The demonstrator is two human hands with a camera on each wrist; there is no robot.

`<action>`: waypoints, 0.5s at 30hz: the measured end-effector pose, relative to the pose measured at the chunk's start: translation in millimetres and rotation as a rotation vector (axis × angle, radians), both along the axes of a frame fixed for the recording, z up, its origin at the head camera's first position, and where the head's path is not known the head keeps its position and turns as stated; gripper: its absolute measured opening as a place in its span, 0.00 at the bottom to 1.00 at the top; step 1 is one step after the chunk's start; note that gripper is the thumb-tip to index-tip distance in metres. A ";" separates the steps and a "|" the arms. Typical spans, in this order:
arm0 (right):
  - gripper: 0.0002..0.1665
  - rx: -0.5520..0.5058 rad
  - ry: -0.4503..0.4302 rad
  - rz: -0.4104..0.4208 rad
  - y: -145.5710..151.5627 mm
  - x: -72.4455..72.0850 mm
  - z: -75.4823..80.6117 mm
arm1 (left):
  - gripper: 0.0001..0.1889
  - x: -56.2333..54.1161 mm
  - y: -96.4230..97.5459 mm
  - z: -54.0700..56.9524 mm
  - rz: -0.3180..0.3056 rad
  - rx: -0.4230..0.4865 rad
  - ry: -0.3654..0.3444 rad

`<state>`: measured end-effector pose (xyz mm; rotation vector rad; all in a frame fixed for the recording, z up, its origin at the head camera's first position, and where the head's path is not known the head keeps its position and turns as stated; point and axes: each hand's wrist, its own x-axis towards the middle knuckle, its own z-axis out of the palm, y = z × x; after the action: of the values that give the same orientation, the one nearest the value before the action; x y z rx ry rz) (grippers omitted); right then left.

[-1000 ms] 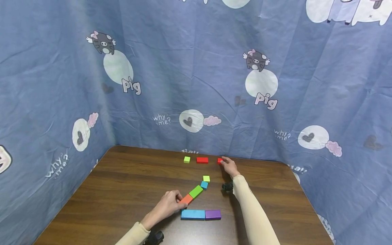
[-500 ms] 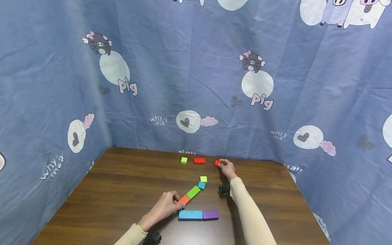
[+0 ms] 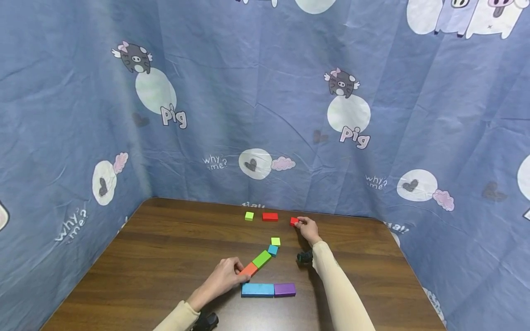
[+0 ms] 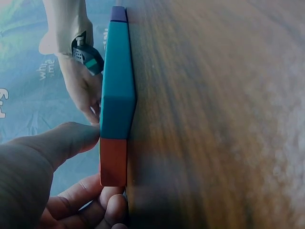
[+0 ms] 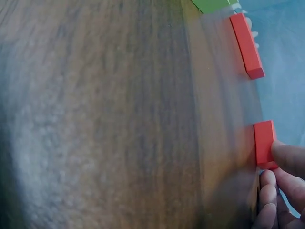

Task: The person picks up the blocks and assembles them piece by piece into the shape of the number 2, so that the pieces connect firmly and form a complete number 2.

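Note:
In the head view my left hand (image 3: 227, 277) pinches an orange block (image 3: 249, 270) between thumb and fingers. A longer green block (image 3: 262, 259) touches its far end, followed by a small blue block (image 3: 273, 250) and a small yellow-green block (image 3: 275, 241), all in a slanting line. Far back, my right hand (image 3: 308, 229) grips a small red block (image 3: 293, 221), its thumb and fingers (image 5: 290, 160) on the block's edges in the right wrist view. A longer red block (image 3: 270, 217) lies left of it, apart.
Nearer than the slanting line, a long blue block (image 3: 257, 290) and a purple block (image 3: 285, 289) lie end to end. Another small yellow-green block (image 3: 249, 216) lies near the back edge. A blue cloth (image 3: 256, 115) hangs behind the wooden table (image 3: 165, 248).
My right hand has drawn the small red block slightly nearer, out of level with the longer red one. The left hand stays on the orange block. The head view has shifted a little.

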<state>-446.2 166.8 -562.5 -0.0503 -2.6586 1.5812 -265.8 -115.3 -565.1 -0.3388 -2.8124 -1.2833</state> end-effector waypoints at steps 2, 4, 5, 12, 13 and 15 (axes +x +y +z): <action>0.19 -0.010 0.003 0.004 0.2 0.5 -0.1 | 0.14 0.1 -0.4 0.3 -0.002 -0.001 0.002; 0.19 -0.019 0.005 0.012 0.1 1.4 0.5 | 0.14 0.0 -0.7 0.7 -0.005 0.002 0.003; 0.19 -0.021 0.006 0.017 0.1 2.1 1.0 | 0.14 0.0 -0.8 0.9 -0.005 0.002 0.002; 0.20 0.006 0.010 0.072 1.4 3.2 1.2 | 0.14 0.1 -0.5 1.4 -0.002 0.003 -0.015; 0.20 0.011 0.013 0.081 1.9 3.1 0.7 | 0.14 0.2 -0.4 1.4 -0.002 0.004 -0.015; 0.20 0.014 0.018 0.098 3.4 3.5 -0.4 | 0.14 0.8 -0.3 1.5 -0.003 0.008 -0.018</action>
<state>-442.7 170.1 -562.9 0.0958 -2.6970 1.5810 -265.0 -115.6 -563.6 -0.3333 -2.8221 -1.3050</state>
